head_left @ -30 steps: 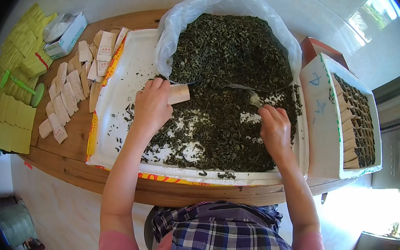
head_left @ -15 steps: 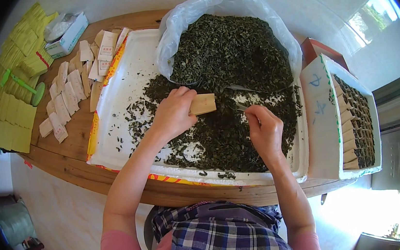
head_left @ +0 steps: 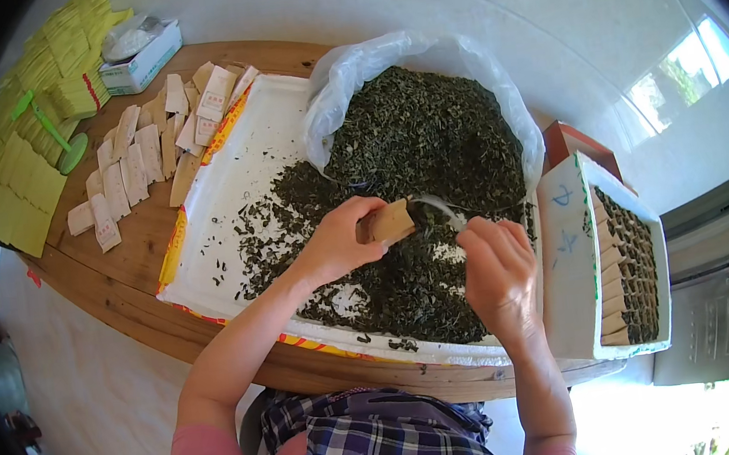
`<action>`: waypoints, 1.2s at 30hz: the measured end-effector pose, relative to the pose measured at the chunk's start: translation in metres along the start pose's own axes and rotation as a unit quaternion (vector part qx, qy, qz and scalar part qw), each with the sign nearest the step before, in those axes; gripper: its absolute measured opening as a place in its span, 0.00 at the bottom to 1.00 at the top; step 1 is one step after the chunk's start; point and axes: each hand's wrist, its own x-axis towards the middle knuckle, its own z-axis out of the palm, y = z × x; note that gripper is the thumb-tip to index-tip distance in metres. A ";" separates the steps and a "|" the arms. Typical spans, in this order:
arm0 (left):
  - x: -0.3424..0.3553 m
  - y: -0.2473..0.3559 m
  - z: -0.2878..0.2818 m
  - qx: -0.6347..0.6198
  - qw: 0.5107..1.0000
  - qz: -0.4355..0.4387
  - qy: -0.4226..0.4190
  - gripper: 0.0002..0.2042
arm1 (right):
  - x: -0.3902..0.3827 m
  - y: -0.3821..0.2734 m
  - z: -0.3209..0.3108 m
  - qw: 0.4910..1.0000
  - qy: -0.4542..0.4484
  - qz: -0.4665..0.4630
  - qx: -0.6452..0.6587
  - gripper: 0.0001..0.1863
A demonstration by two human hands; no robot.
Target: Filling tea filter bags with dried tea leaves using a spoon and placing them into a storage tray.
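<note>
My left hand (head_left: 340, 243) is closed round a small tan paper packet (head_left: 392, 223), held with its mouth facing right over dark dried leaves (head_left: 382, 306) spread on a white foam tray (head_left: 219, 189). My right hand (head_left: 498, 276) is closed on a pale, curved scoop (head_left: 438, 205), whose far end is at the packet's mouth. Behind my hands, a clear plastic bag (head_left: 339, 66) full of the same leaves rests at the back of the tray.
Loose paper packets (head_left: 136, 163) lie on the wooden table (head_left: 112, 281) at left, beside yellow sheets (head_left: 19, 193), a green stand (head_left: 72, 152) and a small box (head_left: 143, 69). A foam box (head_left: 563, 260) of upright packets (head_left: 627, 271) stands at right, before a red box (head_left: 582, 138).
My left hand has moved right and tilted the packet. The scoop in my right hand has come up to the packet's mouth. The whole view has shifted slightly.
</note>
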 end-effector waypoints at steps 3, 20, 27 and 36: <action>-0.002 0.001 0.002 -0.020 1.000 0.010 0.001 0.28 | 0.010 -0.007 0.002 0.998 -0.038 -0.046 -0.004 0.14; -0.005 -0.002 -0.018 -0.016 0.999 0.035 -0.003 0.26 | -0.012 0.005 -0.006 0.996 0.022 0.082 -0.022 0.10; -0.013 -0.009 -0.043 0.341 0.934 0.104 0.008 0.24 | -0.070 0.021 0.007 0.965 -0.114 0.232 -0.033 0.05; 0.003 -0.007 -0.012 0.390 0.916 0.076 -0.062 0.26 | -0.070 0.013 0.047 0.945 -0.028 0.291 0.148 0.05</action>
